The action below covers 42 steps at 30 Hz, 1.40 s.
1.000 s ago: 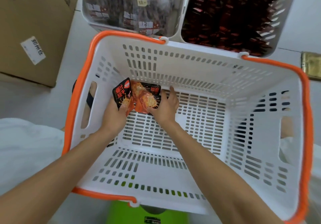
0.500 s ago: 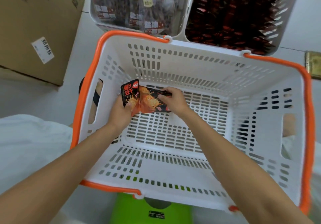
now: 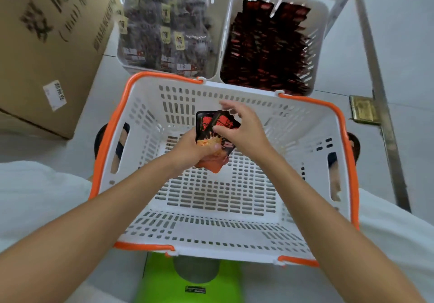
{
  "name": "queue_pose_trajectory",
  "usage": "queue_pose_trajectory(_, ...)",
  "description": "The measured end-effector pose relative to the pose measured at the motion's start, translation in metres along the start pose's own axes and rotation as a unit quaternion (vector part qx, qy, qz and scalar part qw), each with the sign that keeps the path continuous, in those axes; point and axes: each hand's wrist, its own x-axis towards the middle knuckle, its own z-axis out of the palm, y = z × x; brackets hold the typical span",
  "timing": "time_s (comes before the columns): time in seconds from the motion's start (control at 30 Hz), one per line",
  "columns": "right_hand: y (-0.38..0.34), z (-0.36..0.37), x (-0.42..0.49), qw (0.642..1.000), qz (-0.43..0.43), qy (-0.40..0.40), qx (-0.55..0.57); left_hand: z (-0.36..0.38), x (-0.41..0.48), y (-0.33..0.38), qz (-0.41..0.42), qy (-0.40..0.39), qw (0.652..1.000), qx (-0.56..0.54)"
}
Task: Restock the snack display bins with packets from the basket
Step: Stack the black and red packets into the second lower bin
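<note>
A white basket (image 3: 225, 229) with orange handles sits below me, its slotted floor bare. Above its middle my left hand (image 3: 192, 152) grips a small stack of black-and-red snack packets (image 3: 212, 130) from below. My right hand (image 3: 242, 127) touches the packets' top right edge, thumb on the front, fingers spread loosely. Beyond the basket stand two white display bins: the left bin (image 3: 224, 4) holds dark packets with yellow labels, the right bin (image 3: 323, 15) is full of black-and-red packets.
A large cardboard box (image 3: 47, 44) stands at the left on the pale floor. A green stool (image 3: 164, 284) shows under the basket's near edge. A metal rail (image 3: 380, 91) and brass plate (image 3: 364, 110) lie at the right.
Both hands have gathered the packets off the basket floor and lifted them toward the basket's middle. The view has tilted up, showing more of the bins.
</note>
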Motion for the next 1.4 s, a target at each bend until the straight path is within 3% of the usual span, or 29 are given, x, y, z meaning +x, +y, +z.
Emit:
queue_pose_trajectory(0.07,0.0,-0.004,-0.007,0.994,0.068,0.063,0.065,0.001,0.003,0.01,0.008,0.052,0.998,-0.029)
queue_pose_trajectory(0.17,0.001,0.0,-0.013,0.947,0.196,-0.032,0.252,0.011,0.011,0.025,-0.014,0.059,0.994,-0.093)
queue_pose_trajectory(0.27,0.001,0.006,-0.017,0.926,0.199,-0.032,0.32,0.031,0.018,0.039,-0.043,0.078,0.981,-0.17)
queue_pose_trajectory(0.33,-0.002,0.001,-0.017,0.934,0.167,0.014,0.316,0.042,0.021,0.049,-0.005,0.105,0.982,-0.157)
queue_pose_trajectory(0.47,-0.008,-0.033,0.01,0.943,0.079,0.144,0.289,0.042,0.043,0.075,0.119,0.134,0.984,-0.008)
queue_pose_trajectory(0.6,-0.005,-0.068,0.081,0.931,0.071,0.237,0.268,0.02,0.086,0.107,0.234,0.192,0.94,0.157)
queue_pose_trajectory(0.7,0.003,-0.074,0.138,0.935,0.11,0.205,0.267,0.006,0.119,0.119,0.246,0.183,0.91,0.279)
queue_pose_trajectory(0.83,0.027,-0.06,0.169,0.982,0.081,0.17,-0.005,0.001,0.153,0.123,0.201,0.118,0.908,0.349)
queue_pose_trajectory(0.93,0.04,-0.052,0.169,0.986,0.016,0.147,-0.073,-0.003,0.162,0.121,0.164,0.115,0.894,0.401)
queue_pose_trajectory(1.03,0.041,-0.056,0.165,0.989,0.004,0.125,-0.084,-0.004,0.164,0.115,0.186,0.161,0.893,0.378)
queue_pose_trajectory(1.17,0.041,-0.054,0.163,0.987,-0.001,0.113,-0.114,-0.001,0.164,0.113,0.159,0.15,0.881,0.419)
queue_pose_trajectory(1.4,0.03,-0.053,0.167,0.991,0.009,0.13,-0.03,0.011,0.172,0.112,0.181,0.157,0.864,0.442)
